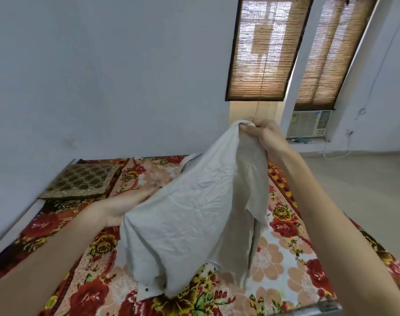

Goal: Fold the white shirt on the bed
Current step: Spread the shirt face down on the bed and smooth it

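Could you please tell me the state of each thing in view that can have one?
white shirt: unfolded, lifted by its top, lower edge on the bed.
right hand: pinches the shirt's top.
left hand: fingers straight, against the shirt's side, partly hidden.
blinds: lowered.
cushion: flat on the bed.
air conditioner: on or off, cannot tell.

White shirt (190, 213) raised above the flowered bed (285, 258).
Creased, off-white, hanging tent-like from a top end pinched in the right grip (260, 133); lower edge bunched, resting on the bed's near middle.
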